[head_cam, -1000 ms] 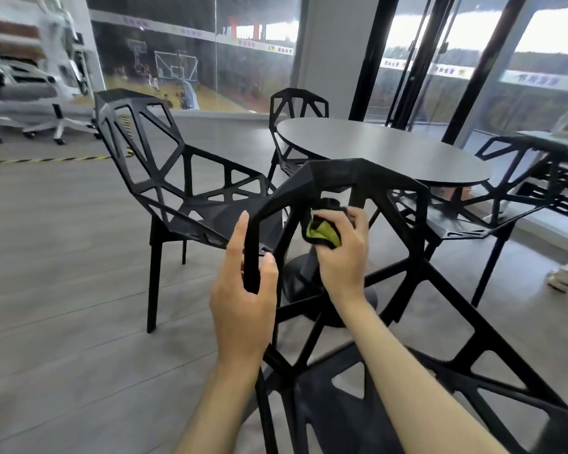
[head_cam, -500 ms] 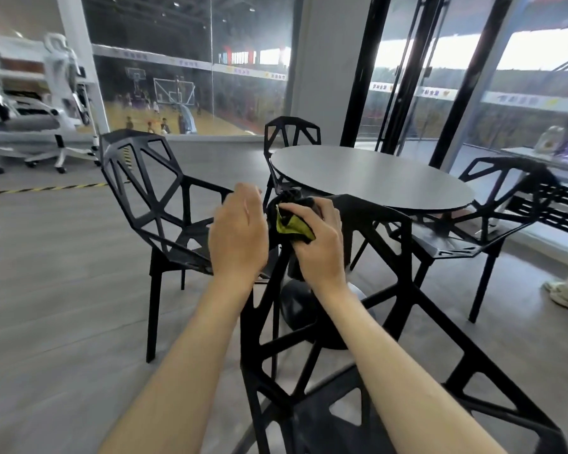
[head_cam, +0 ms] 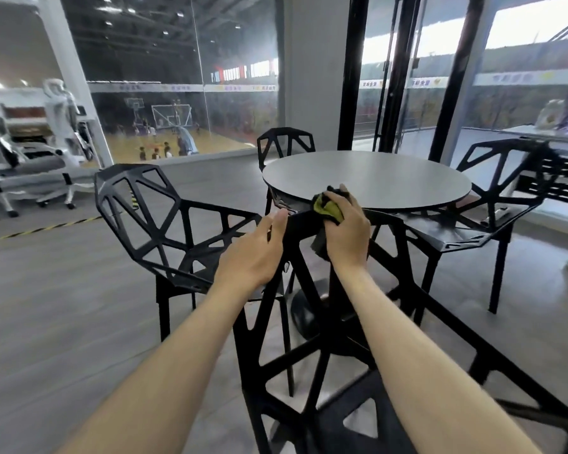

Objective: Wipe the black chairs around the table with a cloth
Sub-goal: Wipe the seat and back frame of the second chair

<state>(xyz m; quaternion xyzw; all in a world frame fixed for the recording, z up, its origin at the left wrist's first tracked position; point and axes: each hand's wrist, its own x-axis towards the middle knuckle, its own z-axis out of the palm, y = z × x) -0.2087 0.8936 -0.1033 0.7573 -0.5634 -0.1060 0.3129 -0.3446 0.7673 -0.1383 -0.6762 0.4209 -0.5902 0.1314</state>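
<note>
The right hand (head_cam: 345,229) grips a soft, limp yellow-green and black cloth (head_cam: 328,209) bunched on the top rail of the nearest stiff black lattice-framed chair (head_cam: 312,322), which the flat, open-fingered left hand (head_cam: 254,253) likely steadies against tipping.

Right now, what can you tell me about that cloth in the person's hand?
The cloth is soft and crumpled, yellow-green on the side that shows, with a dark part bunched above the fingers and a dark fold hanging below the hand. The right hand grips it and presses it onto the top edge of the nearest black chair, at the backrest. It sits just in front of the round grey table; whether it touches the table edge I cannot tell.
</note>
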